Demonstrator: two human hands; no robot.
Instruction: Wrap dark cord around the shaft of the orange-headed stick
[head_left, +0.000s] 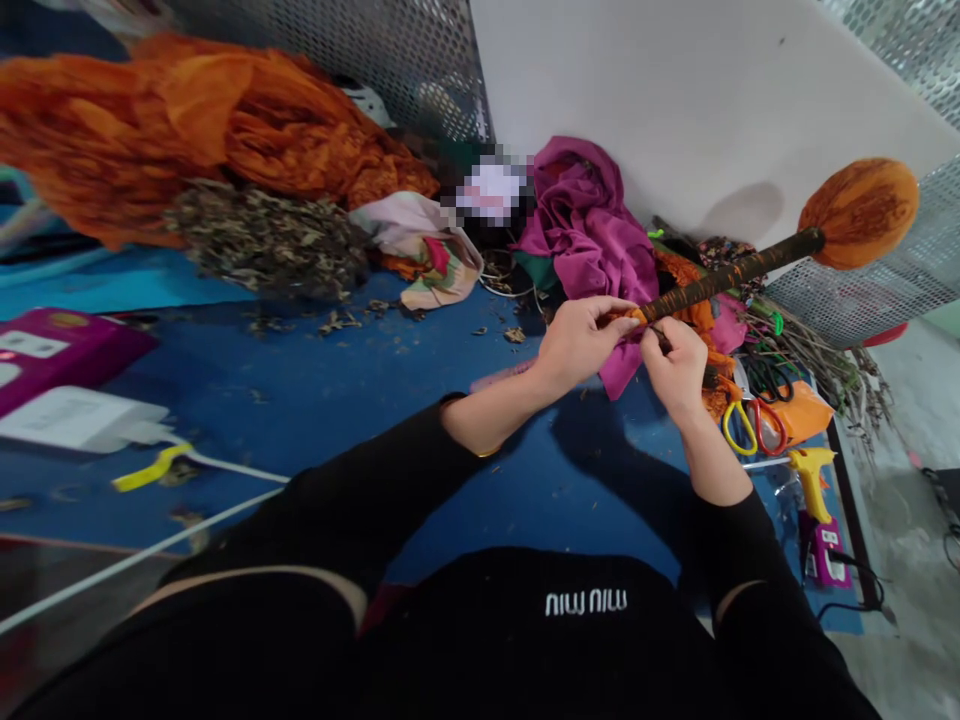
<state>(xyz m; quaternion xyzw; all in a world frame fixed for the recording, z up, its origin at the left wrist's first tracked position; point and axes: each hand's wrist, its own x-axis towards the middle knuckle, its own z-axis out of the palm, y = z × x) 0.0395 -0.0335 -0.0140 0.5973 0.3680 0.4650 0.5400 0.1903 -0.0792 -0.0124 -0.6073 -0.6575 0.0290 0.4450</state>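
A brown-wrapped stick (735, 278) slants up to the right above the table. Its far end carries a round bundle of orange cloth (862, 212). At the near end, a bit of orange material shows where my left hand (577, 340) pinches the stick between thumb and fingers. Just below the stick, my right hand (677, 368) is closed, thumb against curled fingers. Something dark shows at its fingertips, too small to name. Behind both hands lies a crumpled magenta cloth (592, 225), part of it hanging down between them.
Orange cloth (247, 120) and dried plant matter (270, 240) are heaped at the back left of the blue table (360, 400). Scissors (757, 425) and a yellow glue gun (812, 480) lie at the right edge. A white cable (142, 555) crosses the left front.
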